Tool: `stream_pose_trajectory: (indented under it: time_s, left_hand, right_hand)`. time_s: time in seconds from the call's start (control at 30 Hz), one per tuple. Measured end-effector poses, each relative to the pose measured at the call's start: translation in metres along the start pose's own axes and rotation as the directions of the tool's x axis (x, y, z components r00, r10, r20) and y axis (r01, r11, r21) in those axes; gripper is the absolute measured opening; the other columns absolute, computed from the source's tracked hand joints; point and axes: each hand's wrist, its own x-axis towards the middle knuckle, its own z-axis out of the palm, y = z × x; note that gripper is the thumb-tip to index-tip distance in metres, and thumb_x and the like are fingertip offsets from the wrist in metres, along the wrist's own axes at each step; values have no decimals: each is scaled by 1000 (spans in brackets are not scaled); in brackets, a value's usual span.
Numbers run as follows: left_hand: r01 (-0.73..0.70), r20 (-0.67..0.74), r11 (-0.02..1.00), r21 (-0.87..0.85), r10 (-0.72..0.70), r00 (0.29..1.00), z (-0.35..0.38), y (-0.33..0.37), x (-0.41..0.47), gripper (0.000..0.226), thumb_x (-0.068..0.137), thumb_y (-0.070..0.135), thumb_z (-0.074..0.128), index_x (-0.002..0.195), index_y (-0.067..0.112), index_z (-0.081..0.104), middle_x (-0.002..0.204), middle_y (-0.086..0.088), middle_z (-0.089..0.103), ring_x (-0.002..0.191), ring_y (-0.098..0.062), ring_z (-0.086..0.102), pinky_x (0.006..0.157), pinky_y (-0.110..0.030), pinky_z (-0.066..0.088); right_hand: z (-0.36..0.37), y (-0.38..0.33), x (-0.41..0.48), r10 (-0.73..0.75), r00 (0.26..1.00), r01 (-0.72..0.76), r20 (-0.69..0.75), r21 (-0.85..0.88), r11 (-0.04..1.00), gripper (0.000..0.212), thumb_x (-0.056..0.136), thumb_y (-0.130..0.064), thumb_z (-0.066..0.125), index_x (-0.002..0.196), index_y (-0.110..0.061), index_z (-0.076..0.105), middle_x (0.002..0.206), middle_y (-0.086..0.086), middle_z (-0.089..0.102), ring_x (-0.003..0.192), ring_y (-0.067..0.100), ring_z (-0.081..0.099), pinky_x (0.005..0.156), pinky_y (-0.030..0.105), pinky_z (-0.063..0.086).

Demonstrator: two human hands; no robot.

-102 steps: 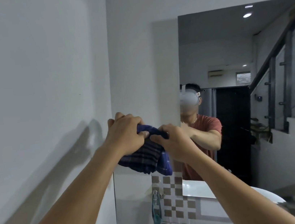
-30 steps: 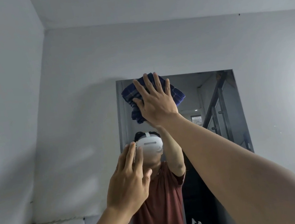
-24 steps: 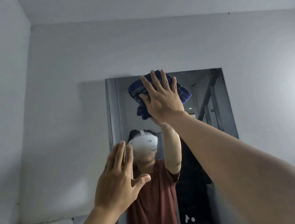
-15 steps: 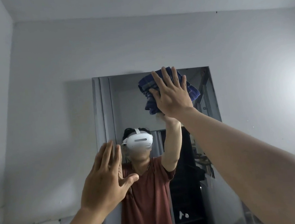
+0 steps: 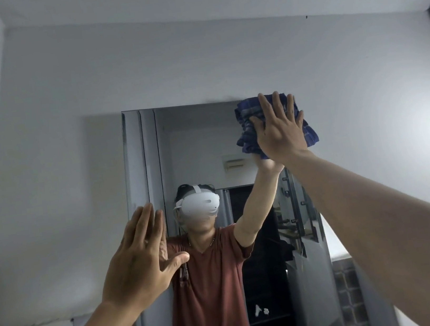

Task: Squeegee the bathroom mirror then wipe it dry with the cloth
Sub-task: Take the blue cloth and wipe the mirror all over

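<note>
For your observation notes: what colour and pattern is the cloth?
Dark blue plaid cloth, best in the head view.

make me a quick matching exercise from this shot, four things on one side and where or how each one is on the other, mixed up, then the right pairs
Things
1. cloth
2. left hand
3. right hand
4. mirror

States or places
A. open and empty, fingers spread, near the mirror's left edge
B. flat against the cloth, palm forward
C. blue plaid, bunched at the mirror's top right corner
D. fixed to the white wall, reflecting a person

Pairs: 1-C, 2-A, 3-B, 4-D
</note>
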Motion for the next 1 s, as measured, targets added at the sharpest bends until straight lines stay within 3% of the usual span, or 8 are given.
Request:
stream_pose_trajectory:
  time_s: [0.2,0.3,0.5,0.83,1.0]
  left_hand:
    - [-1,0,1000,28,1,1000,-2,3,0,103,82,77,40,154,2,31,163,-17,26,152,-30,23,106,-43,44]
    - [-8,27,998,60,6,1000,-1,4,-3,98,88,73,37,153,1,32,161,-21,28,151,-35,24,113,-51,41]
    - [-27,28,1000,15,27,999,6,22,-40,85,97,65,33,155,4,27,160,-23,28,150,-35,25,117,-51,36]
    - [-28,95,999,-28,30,995,23,21,-84,82,91,56,43,154,4,34,159,-22,31,148,-38,30,112,-49,42]
    - [-18,91,999,-37,21,996,25,20,-85,89,87,50,67,154,5,32,161,-20,30,150,-36,27,111,-49,45]
  right_hand:
    - [3,13,-24,63,998,-63,8,-3,998,61,106,-52,20,162,-32,4,171,3,-4,156,28,-13,124,55,-6]
    - [9,17,-48,86,996,-85,-15,13,996,61,107,-49,23,162,-29,5,171,4,-2,156,29,-11,125,55,-5]
    - [25,15,-92,89,995,-89,-39,9,996,62,107,-47,28,161,-18,16,170,8,4,157,30,-7,125,55,-4]
    - [46,-35,-113,83,995,-83,-64,1,997,60,106,-49,25,160,-25,19,170,14,5,156,37,-7,122,64,-1]
    - [51,-74,-114,-32,999,32,0,-37,999,68,102,-63,18,161,-31,7,170,14,-1,155,39,-11,121,65,-5]
